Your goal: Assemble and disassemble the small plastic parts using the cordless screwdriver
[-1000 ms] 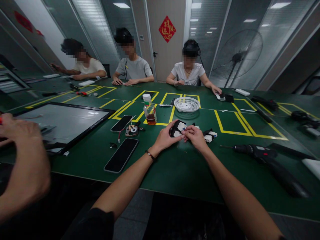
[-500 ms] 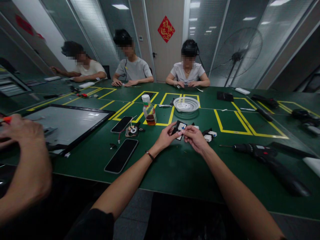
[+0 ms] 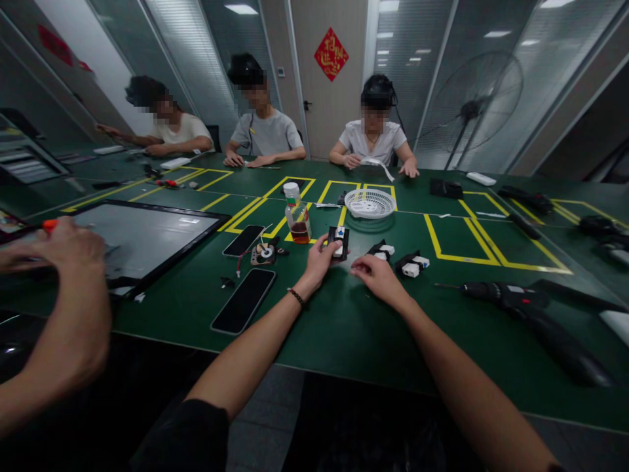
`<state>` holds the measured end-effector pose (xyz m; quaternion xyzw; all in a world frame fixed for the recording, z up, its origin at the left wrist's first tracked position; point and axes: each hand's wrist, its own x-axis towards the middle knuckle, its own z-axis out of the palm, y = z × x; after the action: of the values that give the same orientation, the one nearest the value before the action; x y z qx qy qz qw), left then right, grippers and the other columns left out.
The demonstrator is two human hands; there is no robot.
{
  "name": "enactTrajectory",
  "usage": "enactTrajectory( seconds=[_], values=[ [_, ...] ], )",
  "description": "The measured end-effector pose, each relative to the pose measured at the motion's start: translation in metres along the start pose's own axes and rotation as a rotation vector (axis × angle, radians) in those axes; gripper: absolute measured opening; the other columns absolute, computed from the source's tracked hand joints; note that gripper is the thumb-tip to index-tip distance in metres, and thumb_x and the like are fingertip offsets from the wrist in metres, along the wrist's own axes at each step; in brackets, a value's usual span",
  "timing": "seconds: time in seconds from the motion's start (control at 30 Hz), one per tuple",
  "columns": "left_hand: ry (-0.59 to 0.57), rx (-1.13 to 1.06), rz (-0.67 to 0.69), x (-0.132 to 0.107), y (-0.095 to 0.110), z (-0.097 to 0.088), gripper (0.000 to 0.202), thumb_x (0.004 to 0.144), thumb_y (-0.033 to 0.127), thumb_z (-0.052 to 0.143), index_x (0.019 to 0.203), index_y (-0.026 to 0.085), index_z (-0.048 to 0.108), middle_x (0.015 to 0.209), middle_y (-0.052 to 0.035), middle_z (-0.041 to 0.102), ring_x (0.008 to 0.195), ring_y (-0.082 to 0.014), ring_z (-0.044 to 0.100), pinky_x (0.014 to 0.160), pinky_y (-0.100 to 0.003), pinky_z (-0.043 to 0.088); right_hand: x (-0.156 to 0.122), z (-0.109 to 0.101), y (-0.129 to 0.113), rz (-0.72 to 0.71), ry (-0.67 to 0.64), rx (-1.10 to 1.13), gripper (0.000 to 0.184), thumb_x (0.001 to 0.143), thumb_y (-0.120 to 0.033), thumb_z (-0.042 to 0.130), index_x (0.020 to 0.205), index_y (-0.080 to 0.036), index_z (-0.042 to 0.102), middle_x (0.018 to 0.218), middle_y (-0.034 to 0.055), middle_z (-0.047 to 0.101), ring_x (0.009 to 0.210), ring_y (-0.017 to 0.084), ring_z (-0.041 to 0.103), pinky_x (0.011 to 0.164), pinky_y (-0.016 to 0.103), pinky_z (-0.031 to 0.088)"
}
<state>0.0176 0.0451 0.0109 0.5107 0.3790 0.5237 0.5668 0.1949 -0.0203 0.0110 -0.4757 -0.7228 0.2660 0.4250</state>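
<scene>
Black boxy plastic module (image 3: 339,242) in L hand (image 3: 318,257) fingers' pinch; R hand (image 3: 372,271) fingers slack, empty.

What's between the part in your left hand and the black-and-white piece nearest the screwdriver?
Head view: another small black-and-white piece on the table, just beyond the right hand.
</scene>
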Motion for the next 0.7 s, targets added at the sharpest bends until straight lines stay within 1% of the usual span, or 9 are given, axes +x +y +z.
enactTrajectory(
  seconds=[0.07, 0.17, 0.23, 0.33, 0.53, 0.63, 0.7],
  values=[
    [0.025, -0.031, -0.02, 0.002, 0.001, -0.002, 0.053, 0.082, 0.043, 0.068, 0.126, 0.017, 0.055, 0.103, -0.0094, 0.071, 0.08, -0.019, 0.071, 0.066, -0.028, 0.057, -0.004, 0.005, 0.001, -0.055, -0.115, -0.191, 0.014, 0.084, -0.029, 0.072, 0.092, -0.018, 0.069, 0.088, 0.0039, 0.064, 0.08, 0.017, 0.06, 0.076, 0.031, 0.047],
    [0.02, -0.05, -0.035, 0.002, 0.0, -0.002, 0.054, 0.081, 0.041, 0.069, 0.127, 0.018, 0.055, 0.105, -0.0097, 0.07, 0.081, -0.0192, 0.072, 0.067, -0.028, 0.058, -0.008, 0.014, 0.002, -0.041, -0.173, -0.321, 0.009, 0.086, -0.023, 0.071, 0.092, -0.017, 0.067, 0.093, 0.005, 0.062, 0.086, 0.018, 0.059, 0.08, 0.03, 0.045],
    [0.001, -0.056, -0.038, 0.0, -0.001, -0.001, 0.054, 0.081, 0.04, 0.07, 0.128, 0.018, 0.054, 0.106, -0.0099, 0.07, 0.081, -0.0199, 0.072, 0.066, -0.028, 0.058, -0.008, 0.017, 0.003, -0.024, -0.189, -0.361, 0.005, 0.09, -0.021, 0.066, 0.09, -0.016, 0.065, 0.094, 0.0055, 0.061, 0.088, 0.017, 0.06, 0.082, 0.029, 0.045],
    [-0.029, -0.053, -0.04, -0.001, -0.001, 0.001, 0.053, 0.081, 0.038, 0.07, 0.128, 0.018, 0.054, 0.107, -0.0105, 0.07, 0.081, -0.0211, 0.072, 0.064, -0.029, 0.057, -0.007, 0.017, 0.0, -0.004, -0.212, -0.414, 0.007, 0.093, -0.022, 0.061, 0.091, -0.016, 0.064, 0.095, 0.0065, 0.061, 0.089, 0.017, 0.06, 0.083, 0.028, 0.044],
    [-0.043, -0.054, -0.028, 0.0, -0.003, 0.0, 0.052, 0.082, 0.038, 0.069, 0.128, 0.019, 0.055, 0.109, -0.0106, 0.07, 0.083, -0.0216, 0.072, 0.065, -0.03, 0.058, -0.01, 0.007, -0.008, -0.01, -0.262, -0.478, 0.014, 0.091, -0.028, 0.066, 0.097, -0.016, 0.064, 0.099, 0.0073, 0.061, 0.088, 0.018, 0.06, 0.08, 0.027, 0.043],
    [-0.056, -0.059, -0.027, 0.0, -0.004, 0.0, 0.051, 0.083, 0.038, 0.068, 0.128, 0.018, 0.055, 0.11, -0.011, 0.069, 0.083, -0.0217, 0.072, 0.065, -0.029, 0.058, -0.01, 0.004, -0.008, -0.014, -0.29, -0.509, 0.005, 0.092, -0.02, 0.062, 0.094, -0.016, 0.064, 0.099, 0.0071, 0.061, 0.088, 0.017, 0.061, 0.08, 0.026, 0.042],
    [-0.056, -0.054, -0.028, 0.0, -0.003, 0.0, 0.052, 0.083, 0.038, 0.068, 0.128, 0.018, 0.055, 0.11, -0.0114, 0.069, 0.084, -0.0215, 0.072, 0.064, -0.028, 0.058, -0.01, 0.004, -0.007, -0.018, -0.298, -0.532, 0.006, 0.093, -0.016, 0.059, 0.092, -0.016, 0.065, 0.098, 0.0074, 0.062, 0.088, 0.017, 0.061, 0.08, 0.026, 0.042]
  ],
)
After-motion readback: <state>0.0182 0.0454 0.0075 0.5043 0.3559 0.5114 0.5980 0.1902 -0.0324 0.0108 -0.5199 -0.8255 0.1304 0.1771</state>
